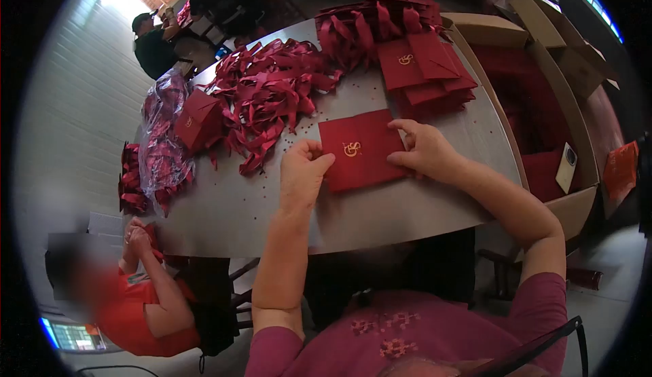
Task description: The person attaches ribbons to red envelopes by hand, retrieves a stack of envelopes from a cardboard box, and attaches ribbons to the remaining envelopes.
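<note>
A flat red folder or bag with a gold emblem (367,152) lies on the metal table (272,217) in front of me. My left hand (303,166) grips its left edge, thumb on top and fingers curled. At the right edge my right hand (424,149) pinches it, thumb on the face and index finger near the upper corner. Beyond my right hand stands a stack of similar red pieces (424,71). Behind my left hand a large heap of dark red ribbons (272,92) is spread out.
Ribboned red bags (367,27) stand at the back. An open cardboard box (567,99) at the right holds red pieces and a phone (566,168). At the left are a plastic-wrapped bundle (165,139), another red piece (198,120) and a seated person in orange (146,309).
</note>
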{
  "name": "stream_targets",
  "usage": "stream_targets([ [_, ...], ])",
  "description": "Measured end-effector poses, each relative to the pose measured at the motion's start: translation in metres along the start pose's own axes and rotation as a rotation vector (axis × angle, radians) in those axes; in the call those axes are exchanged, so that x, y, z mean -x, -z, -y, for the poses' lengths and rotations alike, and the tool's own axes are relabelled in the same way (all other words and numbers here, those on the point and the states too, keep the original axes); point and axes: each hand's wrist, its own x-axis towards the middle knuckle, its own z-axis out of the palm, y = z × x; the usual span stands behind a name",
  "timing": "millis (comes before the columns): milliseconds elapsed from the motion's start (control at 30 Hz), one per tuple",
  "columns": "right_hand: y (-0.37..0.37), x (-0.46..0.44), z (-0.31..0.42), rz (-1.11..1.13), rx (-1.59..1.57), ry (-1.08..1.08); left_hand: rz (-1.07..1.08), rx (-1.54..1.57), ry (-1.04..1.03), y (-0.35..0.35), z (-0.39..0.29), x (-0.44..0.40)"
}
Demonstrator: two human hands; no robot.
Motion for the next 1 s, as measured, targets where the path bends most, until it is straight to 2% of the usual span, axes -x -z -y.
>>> stream_targets([
  [133,0.000,-0.002,0.004,0.059,0.075,-0.071,0.054,0.080,0.098,0.009,-0.003,0.004],
  [200,-0.003,-0.003,0.008,0.061,0.151,-0.047,0.057,0.144,0.250,0.011,-0.008,0.002],
  [300,-0.006,-0.004,0.020,0.097,0.272,-0.021,0.131,0.306,0.283,0.017,0.005,-0.009],
  [367,-0.006,-0.003,0.021,0.139,0.324,-0.020,0.036,0.291,0.221,0.012,0.013,-0.014],
  [433,-0.006,-0.004,0.020,0.118,0.634,0.277,-0.065,0.274,0.155,0.008,0.022,-0.018],
  [533,-0.006,-0.023,0.043,0.059,0.742,0.389,-0.043,0.310,0.106,-0.001,0.027,-0.015],
  [600,-0.018,-0.052,0.055,-0.027,0.734,0.574,0.105,0.438,0.129,-0.011,0.018,-0.007],
  [633,-0.027,-0.066,0.062,-0.074,0.743,0.662,0.099,0.445,0.129,-0.009,0.022,-0.008],
  [700,-0.052,-0.101,0.070,-0.087,0.791,0.733,0.221,0.219,0.072,-0.005,0.031,-0.013],
  [767,-0.075,-0.142,0.069,0.007,0.865,0.913,0.190,0.161,0.078,-0.005,0.024,-0.009],
  [833,-0.095,-0.169,0.068,0.091,0.937,0.987,0.163,0.103,0.084,-0.003,0.021,-0.008],
  [867,-0.104,-0.181,0.068,0.171,1.005,1.059,0.210,0.216,0.101,-0.002,0.021,-0.009],
  [900,-0.111,-0.191,0.067,0.168,1.011,1.050,0.262,0.328,0.121,-0.002,0.021,-0.010],
  [967,-0.118,-0.204,0.065,0.231,1.230,1.055,0.270,0.341,0.168,0.002,0.030,-0.017],
  [1000,-0.115,-0.207,0.066,0.227,1.241,1.034,0.265,0.352,0.210,0.003,0.027,-0.019],
])
